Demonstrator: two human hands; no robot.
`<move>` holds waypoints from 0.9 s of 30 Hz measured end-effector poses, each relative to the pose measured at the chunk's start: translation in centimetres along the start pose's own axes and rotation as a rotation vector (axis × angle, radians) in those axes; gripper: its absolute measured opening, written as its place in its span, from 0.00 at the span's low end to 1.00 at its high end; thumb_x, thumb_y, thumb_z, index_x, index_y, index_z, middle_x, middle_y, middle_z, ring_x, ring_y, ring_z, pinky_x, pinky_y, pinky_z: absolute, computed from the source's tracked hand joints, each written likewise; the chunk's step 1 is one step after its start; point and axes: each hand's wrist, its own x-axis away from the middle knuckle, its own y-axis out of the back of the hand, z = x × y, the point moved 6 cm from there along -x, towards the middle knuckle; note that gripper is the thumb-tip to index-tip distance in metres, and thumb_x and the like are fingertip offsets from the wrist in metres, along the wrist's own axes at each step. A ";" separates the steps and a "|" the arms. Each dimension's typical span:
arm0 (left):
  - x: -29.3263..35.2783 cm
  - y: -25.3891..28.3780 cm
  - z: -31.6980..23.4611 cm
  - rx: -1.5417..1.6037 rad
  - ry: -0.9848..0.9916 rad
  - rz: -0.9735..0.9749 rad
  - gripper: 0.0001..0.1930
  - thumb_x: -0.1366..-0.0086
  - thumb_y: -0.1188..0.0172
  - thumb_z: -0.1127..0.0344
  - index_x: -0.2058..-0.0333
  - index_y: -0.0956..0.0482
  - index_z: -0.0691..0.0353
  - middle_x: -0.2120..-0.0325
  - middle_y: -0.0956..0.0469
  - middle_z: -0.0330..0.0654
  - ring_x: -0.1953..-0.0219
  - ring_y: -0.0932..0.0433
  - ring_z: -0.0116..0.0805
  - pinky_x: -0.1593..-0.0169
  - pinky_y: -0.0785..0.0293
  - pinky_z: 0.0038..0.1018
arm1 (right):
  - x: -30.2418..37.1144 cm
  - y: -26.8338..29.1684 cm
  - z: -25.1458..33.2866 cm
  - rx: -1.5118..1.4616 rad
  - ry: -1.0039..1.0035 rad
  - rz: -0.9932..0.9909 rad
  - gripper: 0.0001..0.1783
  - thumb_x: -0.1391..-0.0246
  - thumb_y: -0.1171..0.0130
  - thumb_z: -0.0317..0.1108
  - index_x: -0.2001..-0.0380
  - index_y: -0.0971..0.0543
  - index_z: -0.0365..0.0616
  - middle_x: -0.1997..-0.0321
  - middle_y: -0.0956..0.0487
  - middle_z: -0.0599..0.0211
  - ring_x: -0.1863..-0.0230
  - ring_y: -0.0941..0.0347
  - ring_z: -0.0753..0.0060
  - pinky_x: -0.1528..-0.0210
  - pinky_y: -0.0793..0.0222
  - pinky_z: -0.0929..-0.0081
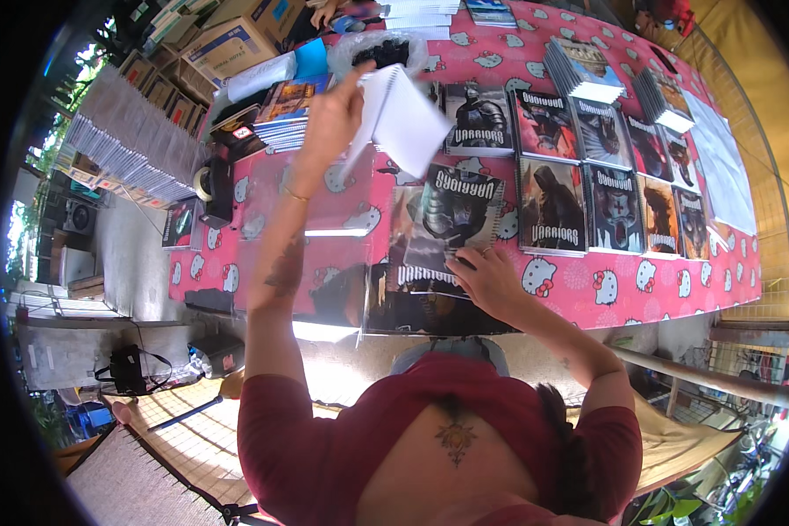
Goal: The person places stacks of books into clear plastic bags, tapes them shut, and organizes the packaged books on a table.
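Note:
My left hand (340, 107) is raised at the far left of the middle and closed on a spiral notebook (414, 131). Its white pages fan open and are blurred. Nearer to me, my right hand (484, 279) has its bent fingers on the lower right edge of another spiral notebook (456, 210) with a dark armoured figure on the cover. That one lies slightly tilted over a similar notebook (401, 223), partly hidden beneath it. A clear plastic sheet (302, 250) seems to cover the table left of them.
Rows of dark-covered notebooks (552, 206) lie to the right on the pink patterned tablecloth (579, 289). Notebook stacks (579, 70) stand behind them. At left are a tape dispenser (215, 191), a notebook pile (289, 118) and cardboard boxes (237, 39). Another person's hand (326, 12) shows at the far edge.

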 end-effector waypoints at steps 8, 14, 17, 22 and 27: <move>-6.1 5.4 -6.8 0.263 0.077 0.599 0.10 0.33 0.47 0.71 0.55 0.22 0.63 0.73 0.22 0.33 0.71 0.27 0.18 0.67 0.32 0.19 | -2.7 -0.5 -6.6 -0.890 -0.540 -0.263 0.19 0.42 0.38 0.35 0.47 0.22 0.45 0.46 0.24 0.63 0.48 0.26 0.65 0.48 0.30 0.67; -11.4 8.3 -12.8 0.315 0.003 0.820 0.07 0.37 0.43 0.73 0.63 0.17 0.65 0.65 0.20 0.38 0.60 0.25 0.26 0.55 0.30 0.25 | -2.1 -1.1 -7.0 -0.926 -0.602 -0.446 0.22 0.38 0.41 0.36 0.42 0.27 0.44 0.44 0.26 0.64 0.44 0.30 0.71 0.45 0.33 0.74; -12.5 9.8 -14.3 0.444 0.114 0.847 0.09 0.37 0.43 0.72 0.59 0.18 0.62 0.66 0.20 0.38 0.61 0.25 0.25 0.54 0.30 0.23 | -0.1 -0.6 -9.1 -0.825 -0.683 -0.567 0.23 0.36 0.44 0.39 0.41 0.28 0.40 0.44 0.26 0.63 0.43 0.33 0.74 0.41 0.39 0.74; -8.1 10.0 -9.9 0.468 0.162 0.847 0.08 0.36 0.42 0.67 0.61 0.19 0.64 0.71 0.20 0.34 0.67 0.24 0.20 0.61 0.28 0.18 | 2.9 -2.2 -10.9 -1.002 -0.889 -0.577 0.31 0.37 0.44 0.50 0.38 0.30 0.42 0.38 0.29 0.61 0.38 0.35 0.67 0.35 0.44 0.70; 1.4 2.1 -4.1 0.722 0.631 0.817 0.32 0.36 0.40 0.45 0.40 0.29 0.58 0.59 0.20 0.41 0.61 0.20 0.28 0.57 0.21 0.29 | 3.6 -4.9 -9.7 -1.248 -1.096 -0.516 0.36 0.39 0.45 0.56 0.36 0.32 0.44 0.36 0.31 0.57 0.36 0.37 0.65 0.35 0.44 0.70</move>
